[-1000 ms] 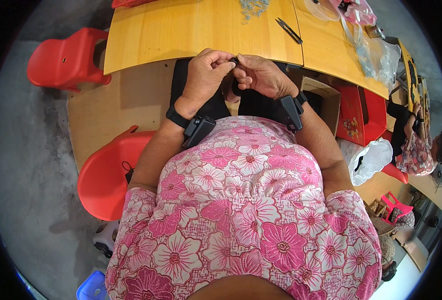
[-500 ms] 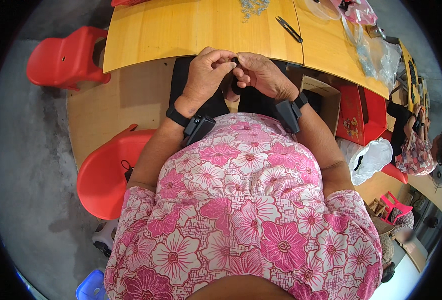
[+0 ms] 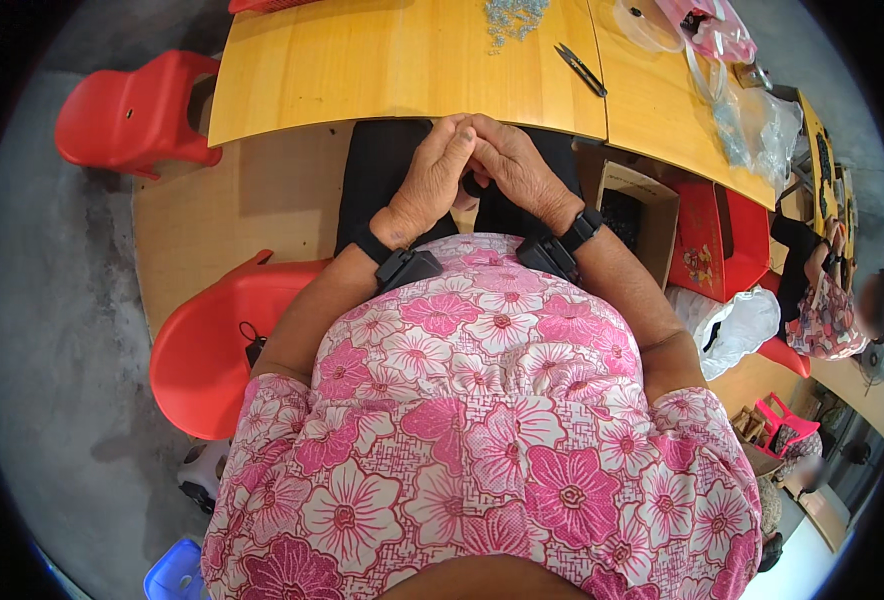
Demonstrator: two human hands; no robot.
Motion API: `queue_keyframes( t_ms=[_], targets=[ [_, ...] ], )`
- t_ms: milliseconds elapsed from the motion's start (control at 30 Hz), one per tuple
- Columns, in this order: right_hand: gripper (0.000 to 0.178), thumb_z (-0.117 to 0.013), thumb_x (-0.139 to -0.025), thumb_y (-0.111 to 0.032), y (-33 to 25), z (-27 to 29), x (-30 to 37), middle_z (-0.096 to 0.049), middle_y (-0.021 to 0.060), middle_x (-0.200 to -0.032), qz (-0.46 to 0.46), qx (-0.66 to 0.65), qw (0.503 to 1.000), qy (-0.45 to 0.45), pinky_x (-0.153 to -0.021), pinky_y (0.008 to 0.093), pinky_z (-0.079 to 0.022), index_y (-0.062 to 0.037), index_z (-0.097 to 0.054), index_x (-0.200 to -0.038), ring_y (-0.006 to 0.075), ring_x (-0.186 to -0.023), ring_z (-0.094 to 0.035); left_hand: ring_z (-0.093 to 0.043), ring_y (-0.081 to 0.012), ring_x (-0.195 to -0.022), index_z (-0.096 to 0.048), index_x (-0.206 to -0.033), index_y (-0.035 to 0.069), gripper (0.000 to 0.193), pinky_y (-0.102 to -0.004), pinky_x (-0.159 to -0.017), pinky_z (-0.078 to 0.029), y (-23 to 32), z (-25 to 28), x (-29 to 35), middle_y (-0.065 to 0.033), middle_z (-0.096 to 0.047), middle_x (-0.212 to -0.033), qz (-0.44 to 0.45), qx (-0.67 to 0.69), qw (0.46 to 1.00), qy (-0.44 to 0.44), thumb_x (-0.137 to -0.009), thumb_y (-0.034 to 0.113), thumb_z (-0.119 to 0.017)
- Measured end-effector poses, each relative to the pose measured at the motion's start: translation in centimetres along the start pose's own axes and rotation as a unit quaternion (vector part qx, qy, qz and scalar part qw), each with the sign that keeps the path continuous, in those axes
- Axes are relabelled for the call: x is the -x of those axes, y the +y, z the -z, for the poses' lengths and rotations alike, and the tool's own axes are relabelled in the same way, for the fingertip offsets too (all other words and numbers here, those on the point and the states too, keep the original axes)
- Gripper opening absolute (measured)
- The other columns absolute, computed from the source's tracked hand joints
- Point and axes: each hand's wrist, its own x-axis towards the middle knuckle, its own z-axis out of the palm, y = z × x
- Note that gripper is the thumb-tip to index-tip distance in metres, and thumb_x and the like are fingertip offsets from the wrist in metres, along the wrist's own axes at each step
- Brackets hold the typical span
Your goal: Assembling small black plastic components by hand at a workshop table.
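Over my lap, just short of the table edge, my left hand (image 3: 430, 182) and my right hand (image 3: 520, 172) press together at the fingertips and thumbs. Both are closed. A small black piece (image 3: 474, 186) shows below the joined fingers, between the palms. Its kind cannot be made out, and most of it is hidden by the hands. Beyond them on the yellow table (image 3: 362, 70) lie black thread snips (image 3: 581, 70) and a pile of small silvery metal pieces (image 3: 515, 18).
Red plastic stools stand at the far left (image 3: 132, 112) and near left (image 3: 207, 345). To the right are an open cardboard box (image 3: 652, 215), a red box (image 3: 697, 240) and a white plastic bag (image 3: 737, 335). Clear bags (image 3: 762, 125) lie on the table's right side. Another person (image 3: 827, 310) sits far right.
My hands have come down slightly toward me and pressed closer together. The black piece, earlier visible between the pinching fingertips, is now mostly covered.
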Motion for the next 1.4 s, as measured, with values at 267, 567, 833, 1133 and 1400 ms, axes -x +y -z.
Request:
queue_keyframes(
  t_ms=[267, 567, 833, 1133, 1400],
  targets=[
    [0.029, -0.043, -0.099, -0.022, 0.7, -0.5, -0.4, -0.056, 0.0033, -0.068, 0.006, -0.024, 1.000, 0.004, -0.047, 0.0225, -0.047, -0.0008, -0.055, -0.116, 0.0104, -0.056, -0.056, -0.055, -0.0096, -0.063, -0.050, -0.113, -0.001, 0.032, -0.0224, -0.057, -0.048, -0.1, -0.2, 0.1, -0.0053, -0.058, -0.076, -0.017, -0.007, 0.998, 0.053, -0.100, 0.026, -0.042],
    [0.028, -0.044, -0.099, -0.031, 0.2, 0.2, -0.8, -0.046, -0.0008, -0.070, -0.126, -0.327, 0.936, -0.015, -0.056, 0.0230, -0.043, -0.0041, -0.052, -0.093, 0.0097, -0.058, -0.046, -0.055, -0.0075, -0.062, -0.051, -0.120, 0.002, 0.029, -0.0207, -0.057, -0.047, 1.5, 0.1, -0.3, -0.0025, -0.058, -0.077, 0.022, 0.014, 0.997, 0.077, -0.097, 0.019, -0.047],
    [0.029, -0.049, -0.098, -0.034, 0.4, 1.6, -0.5, -0.042, -0.0025, -0.071, -0.139, -0.529, 0.832, -0.092, -0.060, 0.0260, -0.039, -0.0063, -0.053, -0.094, 0.0085, -0.058, -0.032, -0.060, -0.0106, -0.078, -0.063, -0.105, 0.001, 0.020, -0.0236, -0.072, -0.049, 3.0, 1.4, -1.1, -0.0037, -0.062, -0.085, -0.061, -0.178, 0.980, 0.059, -0.087, 0.011, -0.061],
    [0.030, -0.050, -0.097, -0.034, 0.6, 1.9, -0.3, -0.046, -0.0017, -0.071, -0.158, -0.507, 0.842, -0.095, -0.059, 0.0254, -0.040, -0.0039, -0.055, -0.095, 0.0076, -0.058, -0.036, -0.056, -0.0118, -0.075, -0.068, -0.091, 0.001, 0.016, -0.0245, -0.071, -0.048, 3.6, 1.5, -1.3, -0.0032, -0.056, -0.081, -0.106, -0.315, 0.940, 0.077, -0.078, 0.008, -0.071],
    [0.036, -0.053, -0.095, -0.039, 0.3, 2.4, -0.3, -0.050, -0.0003, -0.073, -0.147, -0.406, 0.897, -0.096, -0.066, 0.0246, -0.051, -0.0042, -0.057, -0.091, 0.0092, -0.065, -0.050, -0.058, -0.0114, -0.071, -0.068, -0.087, 0.000, 0.014, -0.0244, -0.065, -0.049, 3.8, 1.6, -1.1, -0.0041, -0.058, -0.080, -0.098, -0.312, 0.942, 0.072, -0.076, 0.008, -0.072]
  ],
)
